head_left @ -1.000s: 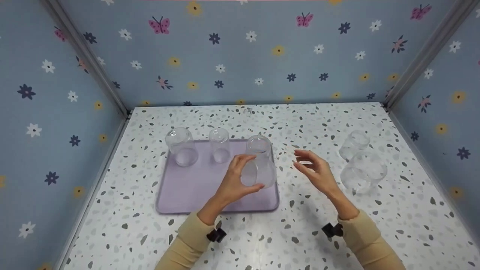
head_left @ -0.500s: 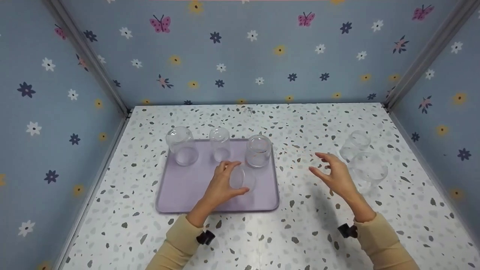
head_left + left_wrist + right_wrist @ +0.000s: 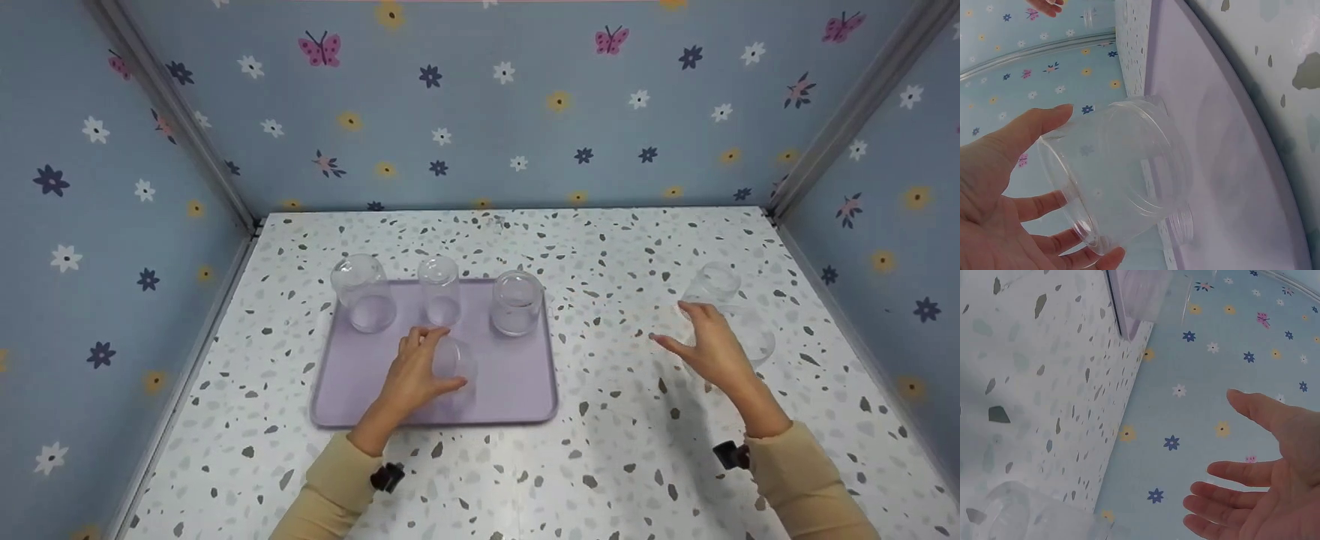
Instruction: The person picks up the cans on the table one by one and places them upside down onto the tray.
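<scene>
My left hand (image 3: 412,375) grips a clear plastic jar (image 3: 453,364) between thumb and fingers over the front middle of the purple tray (image 3: 517,390). In the left wrist view the jar (image 3: 1123,169) has its ridged end towards the tray; from there I cannot tell whether it touches. Three other clear jars stand along the tray's back: a wide one (image 3: 361,289), a narrow one (image 3: 439,292) and a shorter one (image 3: 517,304). My right hand (image 3: 712,345), thumb and fingers apart and holding nothing, is beside a large clear jar (image 3: 756,337), partly hiding it.
Behind the large jar, a smaller clear jar (image 3: 716,281) stands on the speckled table (image 3: 600,450). Flower-patterned panels (image 3: 480,112) enclose the back and both sides. In the right wrist view a clear jar (image 3: 1008,512) shows at lower left.
My left hand has carried its jar leftward from the tray's right side to the front middle. My right hand has moved right, to the jars on the table.
</scene>
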